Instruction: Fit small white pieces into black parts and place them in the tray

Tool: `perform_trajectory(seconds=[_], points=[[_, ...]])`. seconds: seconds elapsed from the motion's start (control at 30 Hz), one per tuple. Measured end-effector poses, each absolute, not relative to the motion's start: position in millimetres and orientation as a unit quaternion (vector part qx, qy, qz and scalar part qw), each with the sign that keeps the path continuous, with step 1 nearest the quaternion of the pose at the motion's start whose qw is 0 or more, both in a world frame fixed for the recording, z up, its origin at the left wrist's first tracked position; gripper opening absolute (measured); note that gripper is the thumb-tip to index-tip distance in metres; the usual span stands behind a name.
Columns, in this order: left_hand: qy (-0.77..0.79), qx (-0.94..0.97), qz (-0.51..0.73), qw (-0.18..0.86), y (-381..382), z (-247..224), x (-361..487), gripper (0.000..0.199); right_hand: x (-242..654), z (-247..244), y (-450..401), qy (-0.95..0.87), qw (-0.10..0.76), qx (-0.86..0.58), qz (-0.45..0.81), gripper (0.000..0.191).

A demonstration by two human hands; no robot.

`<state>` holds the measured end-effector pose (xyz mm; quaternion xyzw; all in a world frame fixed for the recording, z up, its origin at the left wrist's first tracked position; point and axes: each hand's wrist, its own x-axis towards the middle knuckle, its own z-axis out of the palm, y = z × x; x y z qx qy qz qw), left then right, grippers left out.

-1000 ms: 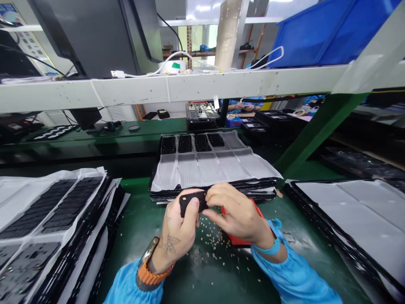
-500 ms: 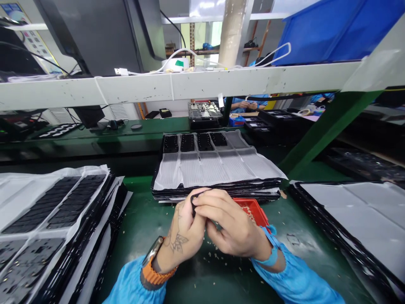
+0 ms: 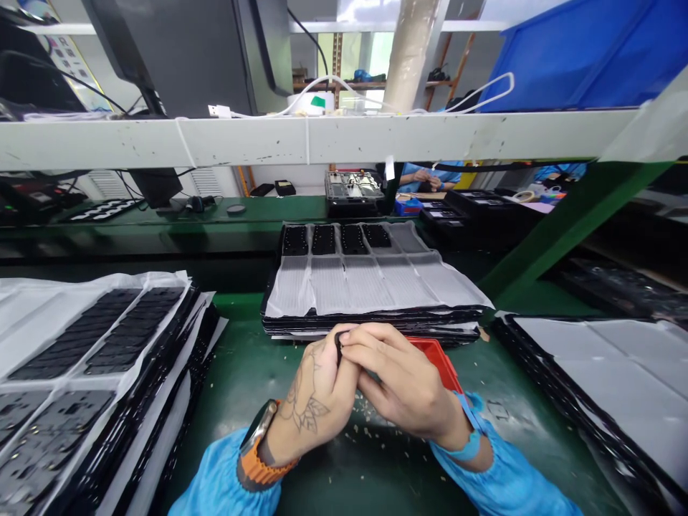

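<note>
Both hands meet over the green tabletop (image 3: pixel 376 480), around a small flat black part (image 3: pixel 338 345) that is mostly hidden by fingers. My left hand (image 3: pixel 318 393) is closed on one side of it, thumb upward. The fingers of my right hand (image 3: pixel 400 380) are bent and press against it from the other side. Behind my right hand sits a red tray (image 3: pixel 439 356), partly covered. Just beyond the hands lies a stack of trays (image 3: pixel 344 279) lined with white sheet, with several black plates (image 3: pixel 323 240) in its far row.
On the left, stacked trays (image 3: pixel 59 383) hold rows of dark parts. Another white-lined tray (image 3: pixel 596 351) is at the right. Tiny pale bits (image 3: pixel 370 433) are strewn over the tabletop. A white shelf beam (image 3: pixel 344 136) and a slanted green post (image 3: pixel 570 222) frame the far side.
The view has shifted slightly, so the scene sits a little further right. My hands stay together on the black part, now showing less of it, and cover more of the red tray.
</note>
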<state>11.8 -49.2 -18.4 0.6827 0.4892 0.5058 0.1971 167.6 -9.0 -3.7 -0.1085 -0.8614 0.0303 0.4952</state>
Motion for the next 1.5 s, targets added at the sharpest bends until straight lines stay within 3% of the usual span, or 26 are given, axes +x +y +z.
perform_trajectory(seconds=[0.27, 0.43, 0.57, 0.67, 0.87, 1.5], points=[[0.44, 0.703, 0.461, 0.316, -45, -3, 6, 0.028, 170, -2, -7, -0.867, 0.484, -0.115, 0.036, 0.025], [0.441, 0.704, 0.467, 0.303, -37, -3, -1, 0.022, 182, -3, 0, -0.798, 0.575, -0.154, 0.095, 0.018], [0.447, 0.702, 0.501, 0.235, -32, -7, -6, 0.017, 184, -4, 8, -0.705, 0.593, -0.311, 0.233, 0.012], [0.436, 0.709, 0.507, 0.222, -31, -8, -7, 0.013, 180, -1, 12, -0.699, 0.539, -0.276, 0.381, 0.021], [0.43, 0.714, 0.501, 0.235, -33, -11, -5, 0.008, 173, -3, 14, -0.627, 0.488, -0.248, 0.554, 0.014], [0.379, 0.608, 0.502, 0.484, -28, -15, 3, 0.025, 164, -15, 19, -0.584, 0.495, -0.315, 0.561, 0.024]])
